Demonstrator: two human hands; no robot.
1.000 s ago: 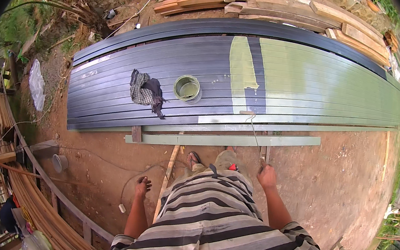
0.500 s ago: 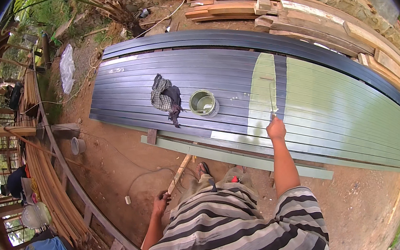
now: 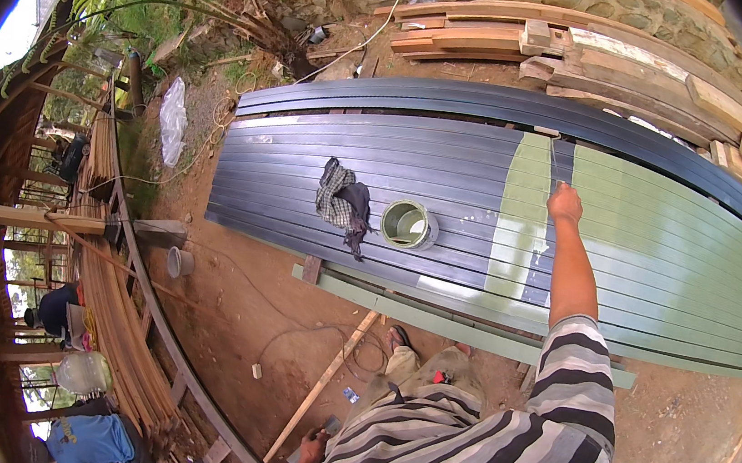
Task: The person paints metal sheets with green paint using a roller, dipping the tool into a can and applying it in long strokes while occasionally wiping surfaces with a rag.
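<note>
My right hand point(image 3: 565, 201) is closed round the handle of a paint roller point(image 3: 547, 132), its arm stretched out over a row of long dark boards point(image 3: 308, 142). The roller head rests by the far edge of these boards, at the top of a light green painted strip point(image 3: 520, 212). A wider green area covers the boards to the right, with a dark unpainted gap between. Low down, beside my striped shirt, my left hand point(image 3: 312, 449) has its fingers curled; a small greyish thing shows by it, too unclear to name. A paint bucket point(image 3: 428, 235) with green paint inside stands on the boards.
A checkered cloth point(image 3: 338, 200) lies left of the bucket. Stacked timber point(image 3: 617, 81) lies beyond the boards. A green plank point(image 3: 434, 316) runs along the near side. On the dirt ground are a cable point(image 3: 277, 335), a wooden stick point(image 3: 326, 382) and a small grey bucket point(image 3: 180, 262).
My right hand has pushed the roller away from me, up to the boards' far edge and slightly right. My left hand sits lower in view. The whole view has shifted.
</note>
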